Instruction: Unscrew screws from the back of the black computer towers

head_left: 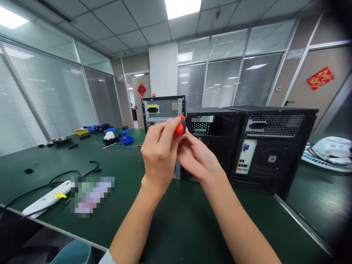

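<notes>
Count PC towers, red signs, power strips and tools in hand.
PC towers: 3
Red signs: 2
White power strip: 1
Orange-handled tool: 1
Total: 7

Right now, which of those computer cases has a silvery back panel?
The leftmost case; the middle case and right case have black backs.

One camera sits on my head and looks forward, tilted slightly down across the green bench [178, 227]. My left hand [159, 156] and right hand [196, 157] meet close before the lens at mid-frame; the computer cases [275, 146] stand just behind them, the glass office walls [220, 80] farther back.
</notes>
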`<state>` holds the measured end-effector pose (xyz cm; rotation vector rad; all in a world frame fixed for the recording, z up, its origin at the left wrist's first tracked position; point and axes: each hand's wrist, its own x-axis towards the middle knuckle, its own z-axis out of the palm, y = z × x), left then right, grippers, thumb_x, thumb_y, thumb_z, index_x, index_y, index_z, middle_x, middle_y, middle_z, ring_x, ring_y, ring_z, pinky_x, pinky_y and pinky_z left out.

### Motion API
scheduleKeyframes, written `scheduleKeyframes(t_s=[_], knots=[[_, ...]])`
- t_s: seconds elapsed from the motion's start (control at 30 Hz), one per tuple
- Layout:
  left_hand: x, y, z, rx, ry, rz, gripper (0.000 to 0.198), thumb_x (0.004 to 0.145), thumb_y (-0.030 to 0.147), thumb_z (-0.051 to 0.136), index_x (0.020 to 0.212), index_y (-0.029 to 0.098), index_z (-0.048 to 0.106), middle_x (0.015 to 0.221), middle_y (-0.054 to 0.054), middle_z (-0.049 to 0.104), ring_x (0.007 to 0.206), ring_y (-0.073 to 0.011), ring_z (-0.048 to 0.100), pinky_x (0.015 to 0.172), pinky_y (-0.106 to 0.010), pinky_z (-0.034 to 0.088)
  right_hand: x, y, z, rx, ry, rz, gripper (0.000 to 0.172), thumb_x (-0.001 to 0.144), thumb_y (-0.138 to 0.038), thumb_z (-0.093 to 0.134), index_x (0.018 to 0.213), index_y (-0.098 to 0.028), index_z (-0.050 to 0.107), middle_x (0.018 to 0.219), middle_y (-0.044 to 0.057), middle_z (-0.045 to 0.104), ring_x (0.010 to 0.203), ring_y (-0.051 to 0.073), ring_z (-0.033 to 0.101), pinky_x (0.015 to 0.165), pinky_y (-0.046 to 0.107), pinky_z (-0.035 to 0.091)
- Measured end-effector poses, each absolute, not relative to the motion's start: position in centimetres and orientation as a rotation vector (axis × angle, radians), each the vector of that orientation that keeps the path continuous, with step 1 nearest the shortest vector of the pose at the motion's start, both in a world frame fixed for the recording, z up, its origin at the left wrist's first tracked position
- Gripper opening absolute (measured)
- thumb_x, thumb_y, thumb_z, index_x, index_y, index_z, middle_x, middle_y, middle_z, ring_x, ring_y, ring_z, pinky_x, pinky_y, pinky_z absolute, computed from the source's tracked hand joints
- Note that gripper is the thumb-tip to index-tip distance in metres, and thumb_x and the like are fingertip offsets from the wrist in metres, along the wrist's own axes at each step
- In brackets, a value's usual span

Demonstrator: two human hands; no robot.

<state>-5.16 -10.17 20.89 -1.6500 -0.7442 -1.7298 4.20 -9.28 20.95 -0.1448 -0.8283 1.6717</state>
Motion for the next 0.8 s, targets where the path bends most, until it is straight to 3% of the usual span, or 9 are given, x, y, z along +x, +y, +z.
scheduleKeyframes(t_s=[0.23,0.8], knots=[[-5.6,-10.1,21.0,-1.671,-0.697,-1.693,0.021,0.082,0.021,0.056,0.103,0.019,0.063,0.092,-0.004,0.067,0.087,-0.0128,0.061,0.078,-0.022,0.047,4.3,-10.0,21.3,-0.193,-0.775,1.73,0.038,0.094,-0.03,0.03,0.073,-0.02,0.061,0.062,-0.001,0.06,0.061,0.011,0.055,0.067,0.027,0.046],[-6.1,-10.0,21.4,-1.728,-0.655,-1.613,0.028,0.087,0.013,0.045,0.107,0.02,0.063,0.104,-0.006,0.066,0.098,-0.0132,0.06,0.087,-0.025,0.048,4.4,-10.4,21.3,-0.186,-0.836,1.703,0.028,0.09,-0.03,0.04,0.074,-0.02,0.06,0.064,-0.001,0.061,0.065,0.014,0.056,0.077,0.035,0.046]])
